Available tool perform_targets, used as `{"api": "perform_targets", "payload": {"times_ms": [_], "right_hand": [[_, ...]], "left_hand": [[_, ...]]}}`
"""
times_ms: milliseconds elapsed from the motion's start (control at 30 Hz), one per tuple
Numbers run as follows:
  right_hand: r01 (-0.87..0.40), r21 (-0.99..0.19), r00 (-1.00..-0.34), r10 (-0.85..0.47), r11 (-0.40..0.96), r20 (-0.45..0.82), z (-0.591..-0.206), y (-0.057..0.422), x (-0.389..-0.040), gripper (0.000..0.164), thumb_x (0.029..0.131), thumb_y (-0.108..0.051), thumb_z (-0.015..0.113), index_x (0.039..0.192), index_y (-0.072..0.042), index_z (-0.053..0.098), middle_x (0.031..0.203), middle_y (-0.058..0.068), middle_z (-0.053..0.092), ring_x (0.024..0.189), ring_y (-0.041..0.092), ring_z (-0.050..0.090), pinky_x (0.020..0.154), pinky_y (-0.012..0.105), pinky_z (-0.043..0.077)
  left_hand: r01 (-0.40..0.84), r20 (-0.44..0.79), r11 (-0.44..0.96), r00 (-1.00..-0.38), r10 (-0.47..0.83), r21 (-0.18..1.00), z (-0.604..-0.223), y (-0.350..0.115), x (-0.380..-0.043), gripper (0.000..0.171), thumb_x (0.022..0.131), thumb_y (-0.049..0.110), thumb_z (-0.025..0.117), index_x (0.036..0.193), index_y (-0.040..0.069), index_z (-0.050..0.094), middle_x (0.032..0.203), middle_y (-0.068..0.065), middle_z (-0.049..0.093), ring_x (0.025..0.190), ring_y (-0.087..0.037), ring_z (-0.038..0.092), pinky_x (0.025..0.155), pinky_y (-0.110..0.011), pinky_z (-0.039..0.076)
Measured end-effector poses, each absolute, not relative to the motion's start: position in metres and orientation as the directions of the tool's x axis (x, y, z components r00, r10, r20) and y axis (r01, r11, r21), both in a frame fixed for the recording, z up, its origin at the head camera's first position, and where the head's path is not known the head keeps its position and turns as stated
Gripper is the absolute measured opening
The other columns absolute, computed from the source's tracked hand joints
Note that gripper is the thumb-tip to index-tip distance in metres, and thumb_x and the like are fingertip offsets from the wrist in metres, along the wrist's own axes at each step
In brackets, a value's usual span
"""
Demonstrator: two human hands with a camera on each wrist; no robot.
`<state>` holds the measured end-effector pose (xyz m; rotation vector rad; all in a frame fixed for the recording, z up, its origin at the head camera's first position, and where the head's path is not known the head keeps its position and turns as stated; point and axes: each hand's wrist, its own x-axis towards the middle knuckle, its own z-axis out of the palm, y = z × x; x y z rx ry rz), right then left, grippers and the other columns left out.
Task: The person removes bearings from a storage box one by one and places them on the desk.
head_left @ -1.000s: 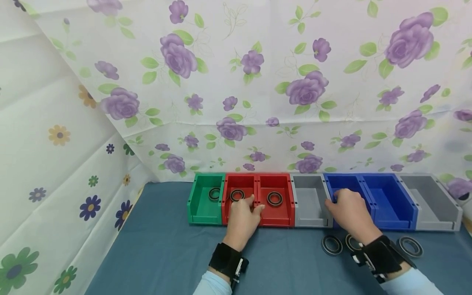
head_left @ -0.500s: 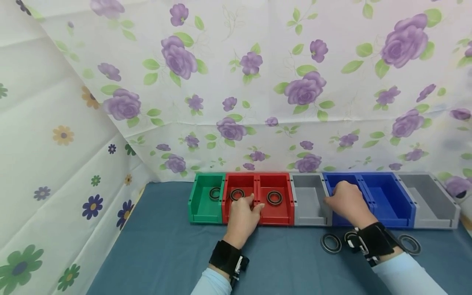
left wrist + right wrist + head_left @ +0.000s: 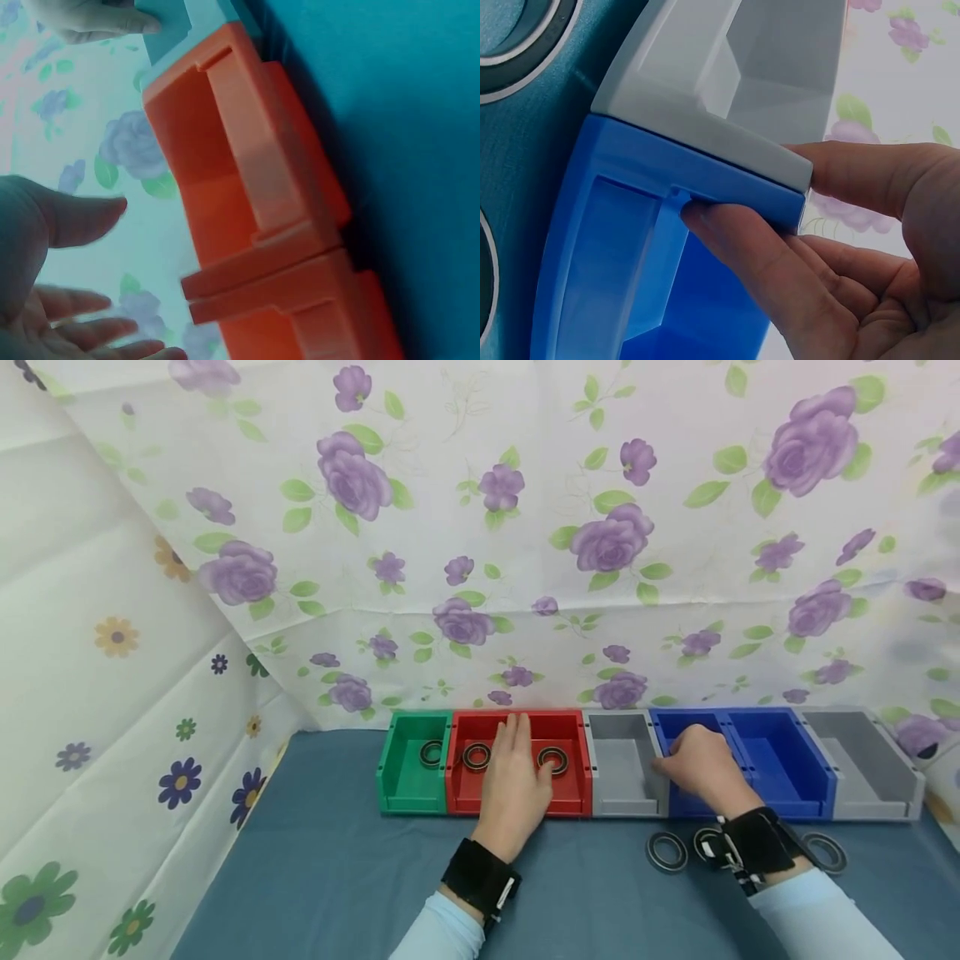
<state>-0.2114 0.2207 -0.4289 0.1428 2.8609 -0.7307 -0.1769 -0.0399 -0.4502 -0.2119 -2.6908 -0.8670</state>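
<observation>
Here's the left hand (image 3: 513, 793), out over the left red bin (image 3: 465, 797) and right red bin (image 3: 573, 795), released, fingers straight towards the surface's back edge, thumb apart. And the right hand (image 3: 701, 766): it's grasping, pinching the adjoining walls of the inner grey bin (image 3: 622, 777) and inner blue bin (image 3: 701, 807), thumb on the grey side, fingers on the blue.

Both wrists wear black straps, sleeves pale blue. Under the hands, it's one tight row along the surface's back edge: green bin (image 3: 411, 789) at the left end, the red pair, grey, blue, then outer blue bin (image 3: 791, 768) and outer grey bin (image 3: 862, 768) towards the back right corner.

One black ring (image 3: 422, 755) lies in green, another in each red. Three more rings (image 3: 652, 858) lie in front of the row, on the right half of the surface (image 3: 352, 877), the middle one partly hidden by the right strap. Behind it all, a purple-flowered cloth (image 3: 465, 543).
</observation>
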Motion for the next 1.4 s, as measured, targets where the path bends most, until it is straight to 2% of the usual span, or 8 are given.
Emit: {"api": "perform_targets", "payload": {"times_ms": [167, 300, 433, 667, 900, 1133, 1267, 1400], "right_hand": [[0.153, -0.459, -0.973, 0.052, 0.875, -0.226, -0.429, 0.219, -0.212, 0.049, 0.081, -0.03, 0.067, 0.045, -0.017, 0.036, 0.043, -0.007, 0.027, 0.036, 0.011, 0.034, 0.037, 0.023, 0.029], [0.156, -0.462, -0.971, 0.051, 0.873, -0.233, -0.429, 0.216, -0.213, 0.048, 0.081, -0.028, 0.067, 0.045, -0.016, 0.038, 0.042, -0.006, 0.032, 0.038, 0.015, 0.047, 0.039, 0.025, 0.036], [0.165, -0.457, -0.97, 0.06, 0.874, -0.235, -0.428, 0.214, -0.213, 0.046, 0.081, -0.026, 0.067, 0.045, -0.015, 0.038, 0.042, -0.005, 0.033, 0.041, 0.017, 0.052, 0.041, 0.026, 0.039], [0.171, -0.447, -0.969, 0.066, 0.878, -0.24, -0.43, 0.211, -0.215, 0.044, 0.078, -0.023, 0.066, 0.045, -0.016, 0.038, 0.043, -0.007, 0.03, 0.039, 0.014, 0.048, 0.041, 0.026, 0.039], [0.181, -0.444, -0.963, 0.066, 0.877, -0.262, -0.427, 0.21, -0.216, 0.044, 0.079, -0.024, 0.067, 0.045, -0.015, 0.04, 0.043, -0.006, 0.032, 0.04, 0.016, 0.051, 0.042, 0.026, 0.041], [0.209, -0.439, -0.959, 0.096, 0.874, -0.265, -0.425, 0.214, -0.214, 0.046, 0.079, -0.028, 0.068, 0.044, -0.015, 0.042, 0.041, -0.005, 0.036, 0.047, 0.021, 0.06, 0.042, 0.026, 0.04], [0.211, -0.439, -0.959, 0.097, 0.874, -0.268, -0.424, 0.215, -0.214, 0.046, 0.08, -0.029, 0.068, 0.044, -0.015, 0.042, 0.041, -0.006, 0.035, 0.048, 0.02, 0.061, 0.041, 0.025, 0.039], [0.207, -0.449, -0.959, 0.091, 0.869, -0.267, -0.423, 0.215, -0.214, 0.046, 0.08, -0.027, 0.068, 0.045, -0.015, 0.041, 0.042, -0.006, 0.033, 0.045, 0.019, 0.057, 0.041, 0.025, 0.038]], "left_hand": [[0.312, 0.342, 0.844, -0.925, 0.165, 0.436, -0.45, -0.029, -0.18, 0.078, 0.087, 0.028, 0.064, 0.149, 0.016, 0.019, 0.154, -0.007, 0.023, 0.143, -0.03, 0.021, 0.108, -0.046, 0.034], [0.332, 0.302, 0.856, -0.927, 0.221, 0.395, -0.455, -0.021, -0.181, 0.074, 0.088, 0.028, 0.062, 0.149, 0.014, 0.02, 0.155, -0.007, 0.022, 0.143, -0.028, 0.02, 0.11, -0.044, 0.031], [0.337, 0.259, 0.863, -0.933, 0.251, 0.378, -0.461, -0.014, -0.183, 0.067, 0.09, 0.023, 0.059, 0.147, 0.011, 0.025, 0.153, -0.01, 0.025, 0.143, -0.029, 0.022, 0.109, -0.042, 0.033], [0.286, 0.163, 0.874, -0.957, 0.239, 0.393, -0.47, -0.012, -0.189, 0.067, 0.085, 0.014, 0.063, 0.143, 0.005, 0.031, 0.148, -0.017, 0.033, 0.139, -0.036, 0.028, 0.104, -0.04, 0.038], [0.27, 0.105, 0.887, -0.963, 0.249, 0.374, -0.475, -0.008, -0.2, 0.066, 0.082, 0.017, 0.067, 0.139, 0.004, 0.038, 0.146, -0.02, 0.034, 0.136, -0.043, 0.03, 0.107, -0.048, 0.034], [0.235, 0.009, 0.921, -0.97, 0.244, 0.31, -0.479, 0.002, -0.207, 0.067, 0.08, 0.023, 0.068, 0.139, 0.009, 0.04, 0.147, -0.022, 0.03, 0.137, -0.045, 0.024, 0.108, -0.05, 0.032], [0.18, -0.05, 0.924, -0.977, 0.208, 0.338, -0.483, 0.006, -0.208, 0.068, 0.08, 0.023, 0.069, 0.14, 0.014, 0.04, 0.149, -0.021, 0.027, 0.138, -0.045, 0.022, 0.108, -0.052, 0.031], [0.134, -0.074, 0.916, -0.982, 0.174, 0.377, -0.487, 0.008, -0.211, 0.067, 0.079, 0.023, 0.069, 0.14, 0.018, 0.041, 0.149, -0.02, 0.028, 0.136, -0.047, 0.026, 0.105, -0.054, 0.034]]}}
